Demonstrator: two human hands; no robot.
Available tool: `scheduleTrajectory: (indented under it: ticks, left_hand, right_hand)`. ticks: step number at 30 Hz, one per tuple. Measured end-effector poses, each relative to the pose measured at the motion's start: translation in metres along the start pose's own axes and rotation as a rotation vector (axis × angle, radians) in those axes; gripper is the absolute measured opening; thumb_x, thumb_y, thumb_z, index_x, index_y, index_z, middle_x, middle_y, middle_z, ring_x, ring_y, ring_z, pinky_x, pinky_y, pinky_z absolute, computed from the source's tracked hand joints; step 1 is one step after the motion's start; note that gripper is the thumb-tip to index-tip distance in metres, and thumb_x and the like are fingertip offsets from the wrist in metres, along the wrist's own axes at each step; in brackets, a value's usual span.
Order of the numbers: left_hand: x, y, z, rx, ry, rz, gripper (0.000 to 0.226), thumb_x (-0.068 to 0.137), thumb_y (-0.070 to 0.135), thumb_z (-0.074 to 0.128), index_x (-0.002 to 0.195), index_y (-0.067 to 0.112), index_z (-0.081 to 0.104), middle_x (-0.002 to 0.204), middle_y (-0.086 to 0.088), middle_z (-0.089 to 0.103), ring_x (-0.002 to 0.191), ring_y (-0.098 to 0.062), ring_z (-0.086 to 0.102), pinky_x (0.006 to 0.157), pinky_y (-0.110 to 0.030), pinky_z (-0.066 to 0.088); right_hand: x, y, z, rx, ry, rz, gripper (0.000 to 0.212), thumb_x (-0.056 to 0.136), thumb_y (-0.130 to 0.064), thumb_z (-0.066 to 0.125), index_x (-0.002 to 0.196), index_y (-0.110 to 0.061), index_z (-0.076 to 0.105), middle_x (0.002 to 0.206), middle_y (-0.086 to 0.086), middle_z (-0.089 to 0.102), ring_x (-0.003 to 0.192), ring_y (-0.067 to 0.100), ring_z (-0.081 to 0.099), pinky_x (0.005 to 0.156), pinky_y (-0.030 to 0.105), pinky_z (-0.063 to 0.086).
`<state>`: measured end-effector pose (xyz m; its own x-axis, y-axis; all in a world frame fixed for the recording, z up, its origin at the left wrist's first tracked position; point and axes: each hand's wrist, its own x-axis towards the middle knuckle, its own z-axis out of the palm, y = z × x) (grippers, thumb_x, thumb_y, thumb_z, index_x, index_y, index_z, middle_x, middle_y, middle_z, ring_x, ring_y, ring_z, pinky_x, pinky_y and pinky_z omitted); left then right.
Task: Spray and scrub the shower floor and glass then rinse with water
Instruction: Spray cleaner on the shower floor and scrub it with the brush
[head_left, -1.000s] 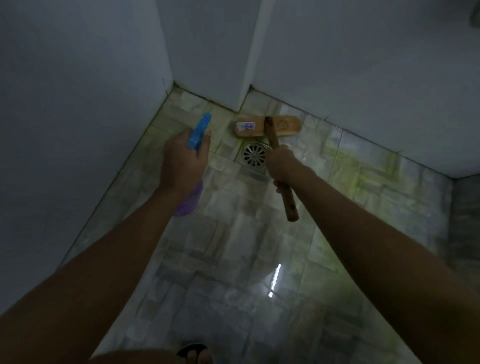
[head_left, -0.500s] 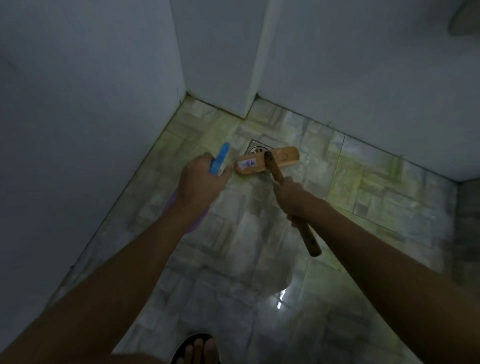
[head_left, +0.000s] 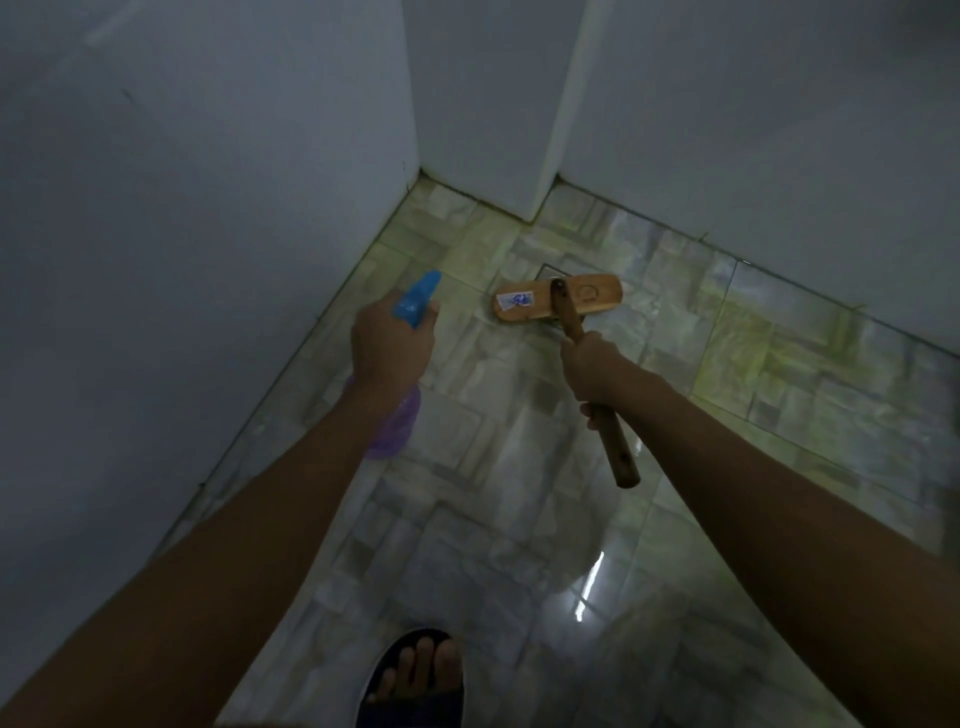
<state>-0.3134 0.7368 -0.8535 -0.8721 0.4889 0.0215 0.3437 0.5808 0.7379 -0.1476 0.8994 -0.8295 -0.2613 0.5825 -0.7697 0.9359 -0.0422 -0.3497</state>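
Plain grey walls (head_left: 182, 208) flank a projecting corner column (head_left: 483, 104) in dim light. Wet stone-patterned floor tiles (head_left: 467, 519) at its foot show greenish staining, and a bright reflection (head_left: 589, 587) lies well in front of it.

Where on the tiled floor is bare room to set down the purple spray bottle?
Bare tiles lie between the wooden long-handled scrub brush and the sandalled foot, and right of the brush along the grey wall. It is crowded near the metal floor drain, where the brush head rests.
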Motion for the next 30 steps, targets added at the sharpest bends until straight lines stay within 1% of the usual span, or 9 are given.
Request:
scheduleTrajectory:
  ticks: [2,4,7,9,12,16,20,25,30]
  left_hand:
    - [-0.004,0.000,0.003,-0.064,0.029,-0.009,0.023,0.092,0.018,0.069,0.084,-0.004,0.064,0.077,-0.021,0.064,0.067,-0.029,0.058,0.060,-0.041,0.046]
    - [-0.007,0.001,0.002,-0.119,0.054,0.001,0.019,0.090,0.013,0.070,0.084,-0.003,0.062,0.075,-0.019,0.062,0.066,-0.030,0.058,0.062,-0.042,0.048]
    - [-0.011,0.009,0.000,-0.177,0.078,0.016,0.028,0.087,0.022,0.076,0.070,0.008,0.059,0.056,0.006,0.050,0.049,-0.004,0.047,0.049,-0.015,0.035]
    - [-0.014,0.016,0.002,-0.225,0.085,0.002,0.037,0.087,0.025,0.077,0.062,0.014,0.051,0.052,0.015,0.042,0.045,0.000,0.046,0.046,-0.009,0.028]
    - [-0.015,0.014,0.000,-0.206,0.122,0.009,0.048,0.088,0.031,0.075,0.055,0.018,0.042,0.047,0.011,0.037,0.040,-0.007,0.037,0.042,-0.012,0.024]
    - [-0.008,0.007,-0.001,-0.159,0.168,0.013,0.051,0.089,0.038,0.072,0.054,0.008,0.049,0.048,-0.002,0.045,0.043,-0.014,0.040,0.044,-0.028,0.030]
    - [-0.005,0.010,0.004,-0.143,0.168,0.026,0.046,0.090,0.034,0.072,0.059,0.006,0.053,0.051,0.001,0.045,0.045,-0.013,0.040,0.047,-0.028,0.030]
    - [-0.007,0.006,0.008,-0.118,0.096,0.059,0.047,0.093,0.035,0.070,0.059,0.012,0.047,0.050,0.011,0.037,0.043,-0.003,0.033,0.043,-0.017,0.025]
    - [-0.006,-0.005,0.002,-0.064,0.083,0.061,0.048,0.093,0.038,0.069,0.059,0.009,0.049,0.052,-0.003,0.044,0.047,-0.017,0.040,0.046,-0.031,0.034]
  right_hand:
    - [-0.001,0.002,0.002,-0.003,0.010,-0.018,0.038,0.106,-0.037,0.033,0.131,-0.010,0.037,0.100,0.015,0.048,0.063,0.030,0.057,0.034,0.031,0.048]
    - [-0.001,0.006,0.005,0.015,0.018,-0.021,0.042,0.105,-0.044,0.031,0.132,-0.012,0.036,0.101,0.016,0.050,0.063,0.028,0.057,0.037,0.031,0.049]
    - [-0.001,0.009,0.008,0.038,0.022,-0.022,0.042,0.105,-0.045,0.032,0.132,-0.013,0.036,0.096,0.015,0.051,0.064,0.029,0.058,0.040,0.034,0.051]
    - [0.000,0.008,0.008,0.036,0.021,-0.015,0.039,0.105,-0.044,0.032,0.131,-0.014,0.036,0.095,0.016,0.051,0.065,0.029,0.059,0.041,0.035,0.052]
    - [0.002,0.003,0.010,0.022,0.032,0.031,0.034,0.106,-0.038,0.034,0.130,-0.014,0.038,0.094,0.016,0.051,0.065,0.030,0.059,0.042,0.036,0.051]
    - [0.004,0.000,0.011,0.009,0.051,0.015,0.038,0.105,-0.042,0.032,0.127,-0.012,0.038,0.095,0.017,0.052,0.063,0.029,0.059,0.039,0.034,0.050]
    - [0.004,-0.002,0.010,-0.002,0.047,0.024,0.035,0.106,-0.039,0.032,0.128,-0.013,0.038,0.100,0.018,0.055,0.062,0.028,0.058,0.039,0.032,0.050]
    - [0.003,-0.006,0.008,-0.017,0.049,-0.010,0.042,0.106,-0.042,0.032,0.135,-0.013,0.036,0.095,0.017,0.055,0.060,0.025,0.057,0.039,0.031,0.048]
    - [0.003,0.004,0.006,-0.090,0.062,-0.109,0.045,0.105,-0.047,0.030,0.132,-0.013,0.039,0.098,0.015,0.057,0.062,0.023,0.057,0.042,0.029,0.048]
